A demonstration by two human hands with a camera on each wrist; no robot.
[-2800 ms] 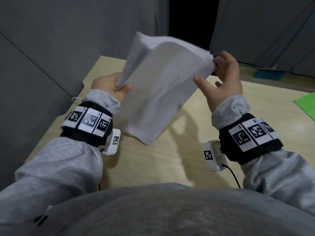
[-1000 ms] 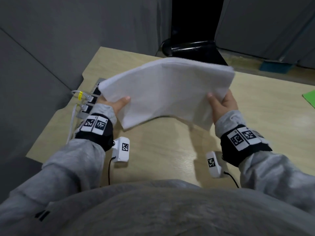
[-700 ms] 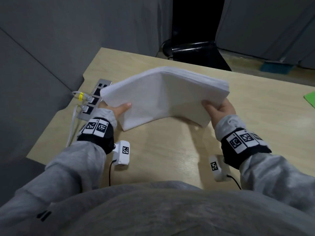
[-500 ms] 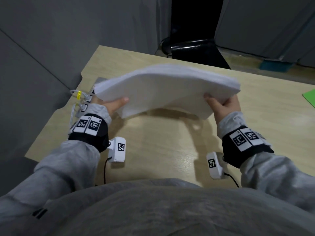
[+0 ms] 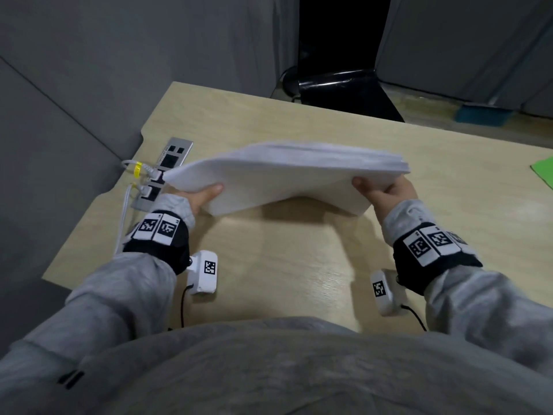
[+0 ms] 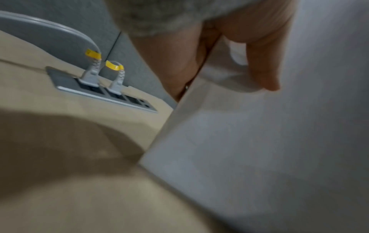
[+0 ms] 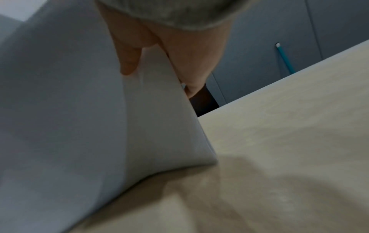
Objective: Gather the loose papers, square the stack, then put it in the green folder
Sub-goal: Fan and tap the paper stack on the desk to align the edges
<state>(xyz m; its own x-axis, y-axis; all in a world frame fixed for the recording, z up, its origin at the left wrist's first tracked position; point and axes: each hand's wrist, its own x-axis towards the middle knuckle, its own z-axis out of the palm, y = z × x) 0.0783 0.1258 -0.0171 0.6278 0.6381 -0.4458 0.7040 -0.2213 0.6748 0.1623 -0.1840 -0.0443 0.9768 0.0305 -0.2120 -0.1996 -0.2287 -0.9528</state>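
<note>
The stack of papers [image 5: 287,172] is held off the tabletop [image 5: 299,265], over its middle and nearer the left edge than the right, and it casts a shadow on the wood below. It bows upward along the middle with both short ends dipping, which is what a thick sheaf does when it is squeezed inward from the two ends; that hold lets the sheets loosen and slide against one another so they can settle flush, so this looks like the squaring step rather than the filing one. The right end shows the sheet edges as fine, nearly even lines, while the left end is too blurred to judge.

The left hand [image 5: 200,197] is clamped on the left end, thumb on the near face and the fingers hidden behind the paper; the left wrist view shows the thumb [image 6: 265,66] pressed to the sheet with the palm against the edge. The right hand [image 5: 386,193] grips the right end in the same way, thumb [image 7: 127,59] on the near face and fingers wrapped round the far side.

The green folder [image 5: 543,172] lies at the right edge of the tabletop, well apart from the stack, only its corner in view. A socket panel [image 5: 163,175] with plugged white cables [image 5: 125,217] sits by the left edge, just behind the left end of the paper
</note>
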